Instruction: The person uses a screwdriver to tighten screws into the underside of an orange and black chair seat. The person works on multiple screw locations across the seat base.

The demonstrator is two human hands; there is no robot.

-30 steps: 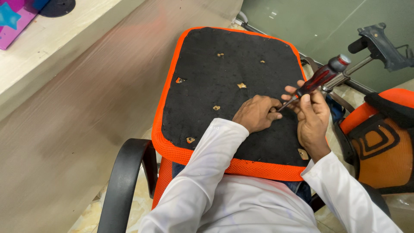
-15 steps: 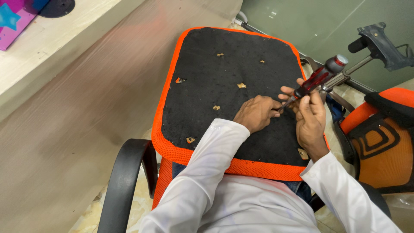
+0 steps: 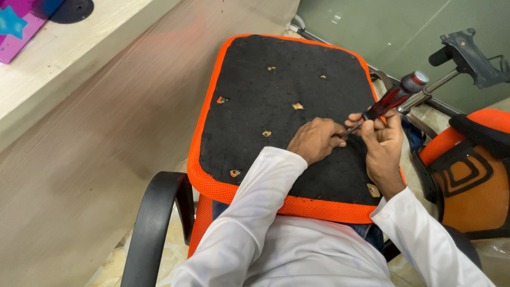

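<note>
Holding pretty much the same pose as a second ago: right hand (image 3: 383, 143) wrapped round the red-and-black screwdriver (image 3: 390, 101), left hand (image 3: 314, 139) curled at its tip on the upturned seat pad (image 3: 276, 74) lying across the lap, so the screw's still being worked

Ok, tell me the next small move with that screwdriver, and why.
Probably turn the screwdriver in place, pressing down. The right hand grips its red and black handle, and the left hand pinches the shaft near the tip against the black underside of the seat pad. The tip itself is hidden by the fingers.
</note>
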